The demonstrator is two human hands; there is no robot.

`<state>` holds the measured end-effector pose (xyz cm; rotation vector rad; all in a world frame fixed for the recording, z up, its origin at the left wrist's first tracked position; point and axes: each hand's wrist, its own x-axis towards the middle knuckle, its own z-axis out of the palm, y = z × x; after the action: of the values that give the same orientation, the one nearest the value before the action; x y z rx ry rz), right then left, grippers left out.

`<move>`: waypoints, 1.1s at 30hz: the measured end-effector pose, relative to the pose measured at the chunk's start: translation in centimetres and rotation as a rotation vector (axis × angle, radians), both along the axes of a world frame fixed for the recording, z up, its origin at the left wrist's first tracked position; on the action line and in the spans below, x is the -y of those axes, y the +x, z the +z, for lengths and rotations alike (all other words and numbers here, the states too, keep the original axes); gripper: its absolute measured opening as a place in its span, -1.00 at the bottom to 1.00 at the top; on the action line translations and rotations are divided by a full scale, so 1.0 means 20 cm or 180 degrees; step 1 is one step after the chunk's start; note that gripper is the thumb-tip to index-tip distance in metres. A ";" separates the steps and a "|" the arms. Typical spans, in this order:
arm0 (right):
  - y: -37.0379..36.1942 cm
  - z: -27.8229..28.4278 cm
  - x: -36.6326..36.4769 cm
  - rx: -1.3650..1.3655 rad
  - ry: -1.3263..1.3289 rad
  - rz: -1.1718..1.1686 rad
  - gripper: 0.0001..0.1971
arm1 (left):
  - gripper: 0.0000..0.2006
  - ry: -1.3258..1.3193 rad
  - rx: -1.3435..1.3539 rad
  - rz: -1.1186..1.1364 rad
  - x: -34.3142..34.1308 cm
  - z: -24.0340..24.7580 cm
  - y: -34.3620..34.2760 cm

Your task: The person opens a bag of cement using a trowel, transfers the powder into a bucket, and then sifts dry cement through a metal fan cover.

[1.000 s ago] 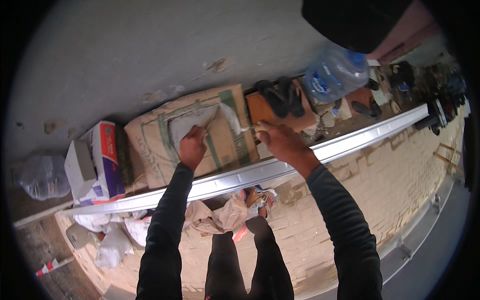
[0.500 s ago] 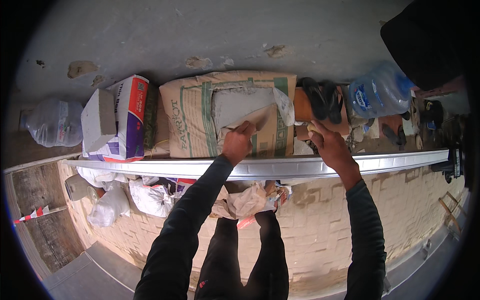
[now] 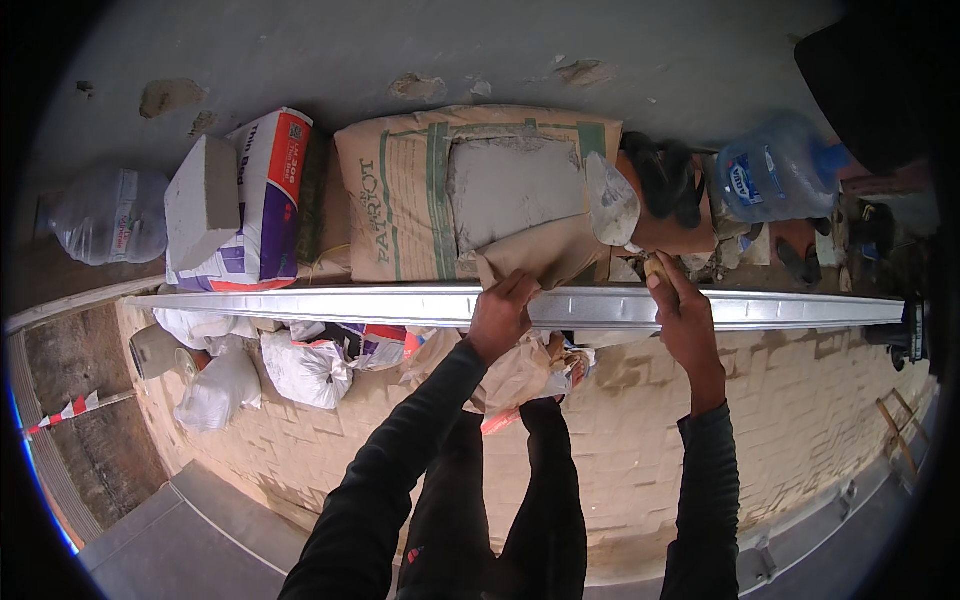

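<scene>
a: where is the bag (image 3: 405,230) seen?
b: laid on its broad side below the wall (image 3: 300,55), just beyond the rail (image 3: 400,305). its upper face is cut; grey fill (image 3: 515,185) is exposed in a roughly squared gap.

a: left hand (image 3: 503,316)?
b: fingers bent, the near edge of the flap (image 3: 545,252) pinched in them. the flap is folded toward the body, still joined to the bag as far as can be told. the rail is passed over by the wrist side.

a: right hand (image 3: 686,315)?
b: closed round the handle of the trowel (image 3: 612,205). the blade is held over the bag's right edge, beside the fill, its face smeared pale grey. whether the paper is touched by it cannot be told.

a: surroundings?
b: to the right, dark slippers (image 3: 655,185) are set on a tile (image 3: 680,237), with a blue jug (image 3: 775,185) beyond. to the left, a block (image 3: 203,205) is leaned on a printed sack (image 3: 275,205). crumpled paper (image 3: 515,375) is strewn nearer the feet.
</scene>
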<state>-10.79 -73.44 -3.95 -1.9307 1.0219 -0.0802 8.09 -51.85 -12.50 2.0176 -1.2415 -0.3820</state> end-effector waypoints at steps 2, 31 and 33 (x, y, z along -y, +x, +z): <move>-0.07 0.06 -0.08 -0.0096 0.0558 -0.0450 -0.47 | -0.74 -0.0001 -0.0035 -0.0025 -0.05 0.01 0.01; 0.24 -0.14 -0.14 -0.0035 -0.0214 0.0161 -0.65 | -0.63 0.0174 -0.0259 -0.0169 -0.60 -0.21 -0.30; 0.32 -0.18 -0.11 -0.0240 -0.0626 0.0210 -0.67 | -0.61 0.0175 -0.0215 -0.0196 -0.58 -0.18 -0.28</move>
<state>-4.38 -71.24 -7.62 -2.1587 1.0306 -0.0730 2.58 -40.24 -16.19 1.9992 -1.2662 -0.5149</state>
